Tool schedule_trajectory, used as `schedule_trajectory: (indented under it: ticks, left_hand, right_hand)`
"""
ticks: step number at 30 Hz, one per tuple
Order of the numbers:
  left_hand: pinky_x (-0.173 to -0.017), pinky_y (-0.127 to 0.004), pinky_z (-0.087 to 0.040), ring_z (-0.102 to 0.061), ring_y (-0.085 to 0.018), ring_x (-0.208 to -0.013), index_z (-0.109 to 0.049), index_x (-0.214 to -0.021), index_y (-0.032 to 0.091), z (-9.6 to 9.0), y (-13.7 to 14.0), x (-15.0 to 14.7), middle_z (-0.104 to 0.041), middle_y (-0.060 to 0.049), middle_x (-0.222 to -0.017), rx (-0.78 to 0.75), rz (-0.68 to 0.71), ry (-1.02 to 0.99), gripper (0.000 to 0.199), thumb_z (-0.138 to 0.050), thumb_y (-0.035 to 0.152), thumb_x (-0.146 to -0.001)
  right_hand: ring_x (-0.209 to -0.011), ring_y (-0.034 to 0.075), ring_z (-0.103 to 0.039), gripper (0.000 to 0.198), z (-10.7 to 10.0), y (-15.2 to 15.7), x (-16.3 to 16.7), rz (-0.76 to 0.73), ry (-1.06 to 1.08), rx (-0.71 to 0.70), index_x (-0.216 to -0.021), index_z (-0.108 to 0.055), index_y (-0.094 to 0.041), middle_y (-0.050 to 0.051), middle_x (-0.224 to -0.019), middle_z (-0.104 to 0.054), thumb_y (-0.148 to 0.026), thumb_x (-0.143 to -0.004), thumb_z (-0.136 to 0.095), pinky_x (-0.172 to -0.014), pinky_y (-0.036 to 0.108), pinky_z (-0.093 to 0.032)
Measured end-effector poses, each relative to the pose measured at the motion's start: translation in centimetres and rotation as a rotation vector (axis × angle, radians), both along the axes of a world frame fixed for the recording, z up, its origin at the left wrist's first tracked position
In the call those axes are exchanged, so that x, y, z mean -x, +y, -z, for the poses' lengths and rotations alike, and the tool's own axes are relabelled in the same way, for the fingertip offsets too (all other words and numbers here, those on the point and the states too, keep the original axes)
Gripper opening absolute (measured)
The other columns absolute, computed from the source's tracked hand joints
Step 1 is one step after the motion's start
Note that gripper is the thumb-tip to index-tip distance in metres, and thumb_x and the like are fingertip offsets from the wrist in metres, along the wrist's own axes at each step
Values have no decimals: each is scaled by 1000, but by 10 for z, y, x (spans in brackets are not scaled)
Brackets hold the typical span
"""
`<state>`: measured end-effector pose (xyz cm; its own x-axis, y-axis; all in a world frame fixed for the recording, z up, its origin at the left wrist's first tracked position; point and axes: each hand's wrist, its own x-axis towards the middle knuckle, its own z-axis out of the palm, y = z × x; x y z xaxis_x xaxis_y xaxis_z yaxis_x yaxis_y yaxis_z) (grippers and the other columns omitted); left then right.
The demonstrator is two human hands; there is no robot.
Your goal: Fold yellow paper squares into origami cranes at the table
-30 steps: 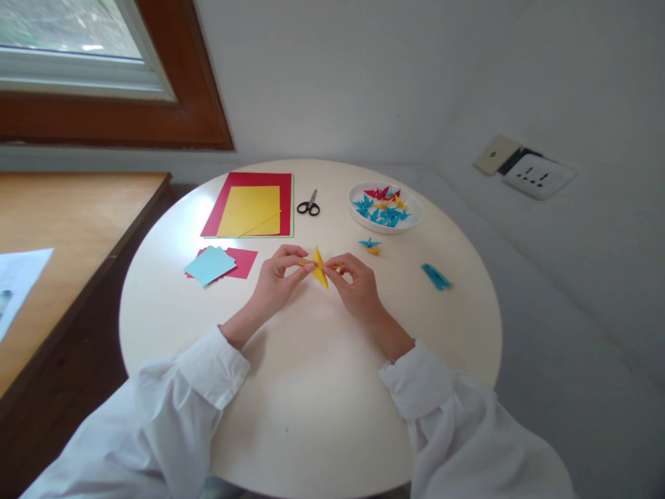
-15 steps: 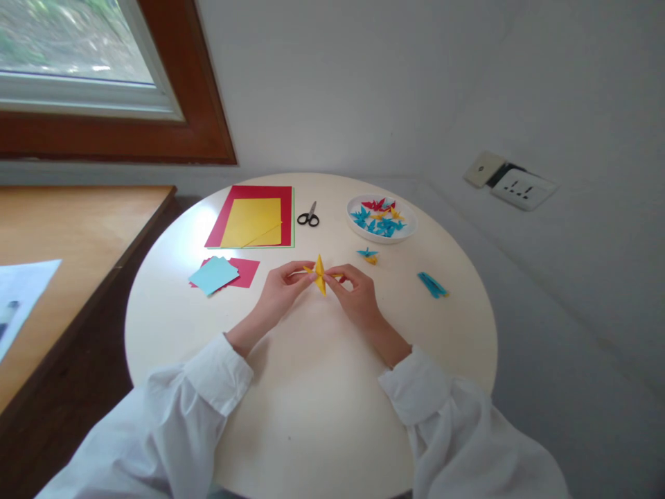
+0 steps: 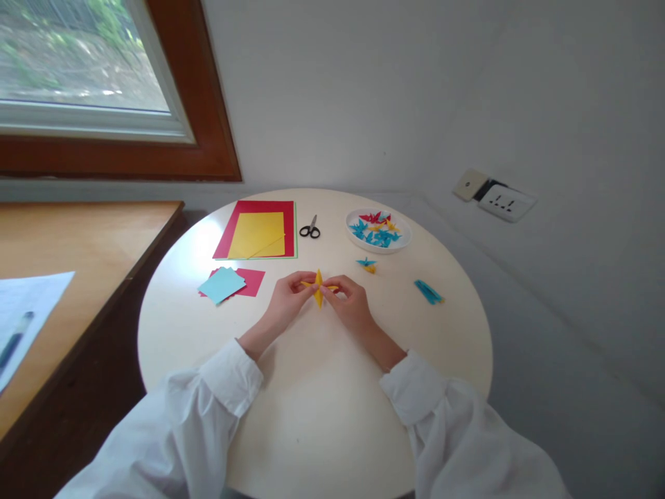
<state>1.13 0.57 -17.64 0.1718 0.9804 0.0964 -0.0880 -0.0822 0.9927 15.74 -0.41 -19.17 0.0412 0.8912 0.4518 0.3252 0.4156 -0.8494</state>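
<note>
A yellow origami crane [image 3: 318, 290] with its wings spread is held between both hands above the middle of the round table. My left hand [image 3: 289, 295] pinches its left side between thumb and fingers. On the other side, my right hand [image 3: 349, 299] grips the crane's right part in the same kind of pinch. Just beyond the right hand, a small blue crane and a yellow one [image 3: 368, 265] rest close together on the table. The undersides of my fingers are hidden.
A white dish [image 3: 353, 239] holds several red, blue and yellow cranes. Scissors [image 3: 310, 229] lie beside large red and yellow paper sheets [image 3: 260, 232]. Small blue and red paper squares [image 3: 223, 284] are at left, folded blue strips [image 3: 429, 292] at right. A wooden desk [image 3: 104, 235] stands left.
The camera view has tilted slightly upward, so the table sits lower in the picture. Both hands keep hold of the yellow crane, with only small finger shifts.
</note>
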Motion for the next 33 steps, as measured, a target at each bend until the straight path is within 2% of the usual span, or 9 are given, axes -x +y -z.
schedule_trajectory:
  ticks: [5, 10, 17, 20, 25, 29, 33]
  left_hand:
    - [-74, -32, -49, -63, -18, -80, -67, -89, 15, 3, 3, 0, -69, -8, -92, 63, -8, -91, 30, -72, 30, -63]
    - [-80, -34, -48, -63, -17, -82, -66, -88, 14, -4, 0, -1, -68, -8, -92, 179, -11, -207, 33, -75, 27, -59]
    - [-76, -32, -48, -61, -15, -77, -66, -82, 13, -4, 1, -1, -66, -6, -85, 174, -50, -223, 31, -76, 29, -57]
    - [-75, -32, -48, -61, -15, -76, -64, -82, 13, 0, 3, 0, -65, -6, -84, 158, -82, -210, 32, -76, 30, -57]
    - [-72, -31, -49, -61, -15, -76, -63, -84, 13, 3, 4, 1, -64, -6, -84, 120, -87, -181, 32, -73, 34, -61]
    - [-70, -30, -49, -61, -15, -75, -61, -84, 13, 2, 3, 1, -63, -5, -83, 111, -99, -174, 32, -71, 34, -63]
    - [-70, -30, -49, -61, -15, -75, -60, -86, 13, -1, 3, 1, -62, -5, -84, 132, -128, -153, 32, -70, 34, -64]
  right_hand:
    - [-70, 16, -64, 15, 4, 7, 1, -16, 225, 105, -74, -63, -19, 3, -75, -68, -34, -68, -63, -64, 29, -53]
    - [-69, 16, -64, 19, 4, 12, 0, 3, 340, 167, -73, -62, -19, 2, -74, -67, -34, -63, -66, -65, 30, -54]
    - [-69, 16, -65, 21, 7, 14, 8, -20, 333, 178, -77, -60, -19, 3, -76, -67, -36, -66, -64, -63, 29, -54]
    - [-67, 15, -65, 25, 6, 13, 11, -31, 332, 209, -80, -60, -19, 3, -78, -68, -35, -63, -68, -62, 29, -54]
    - [-70, 15, -66, 35, 4, 10, 13, -65, 310, 235, -88, -59, -19, 2, -87, -68, -29, -57, -73, -64, 28, -55]
    - [-72, 14, -66, 38, 5, 9, 14, -90, 282, 233, -93, -59, -19, 3, -90, -67, -22, -57, -70, -63, 26, -56]
    - [-77, 15, -67, 42, 7, 9, 13, -112, 314, 262, -97, -58, -19, 3, -93, -67, -18, -57, -69, -69, 28, -57]
